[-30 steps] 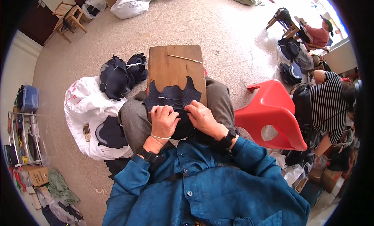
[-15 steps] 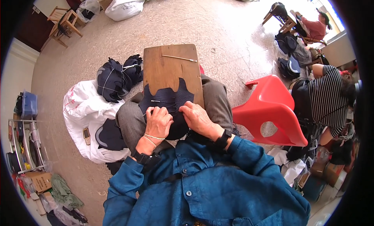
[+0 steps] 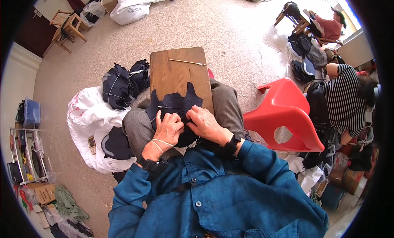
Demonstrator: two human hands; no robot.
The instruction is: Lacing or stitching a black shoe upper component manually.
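Observation:
A dark navy textile piece [image 3: 174, 99], shaped like a shoe upper with pointed ends, lies over my lap and the near end of a wooden board [image 3: 178, 80]. Thin dark cords cross its middle. A small metal pin-like piece [image 3: 162, 107] rests on it, just beyond my left fingers. My left hand [image 3: 166, 129] is closed on the piece's near left part, its index finger reaching forward. Opposite, my right hand [image 3: 206, 124] pinches the right side, fingers bent. Both fingertips are partly hidden. Farther up the board lies a thin rod with a pale tip [image 3: 186, 62].
Left of my knees, tied dark bundles [image 3: 119, 84] sit by a white sack [image 3: 86, 115] with a phone [image 3: 92, 145] on it. A red plastic chair [image 3: 283, 115] stands right. Beyond it, a person in stripes [image 3: 347, 98] bends over; another person [image 3: 330, 27] sits farther back.
My left hand has shifted slightly, its index finger now stretched forward toward the metal pin-like piece. My right hand has moved a little left. The view has tilted slightly.

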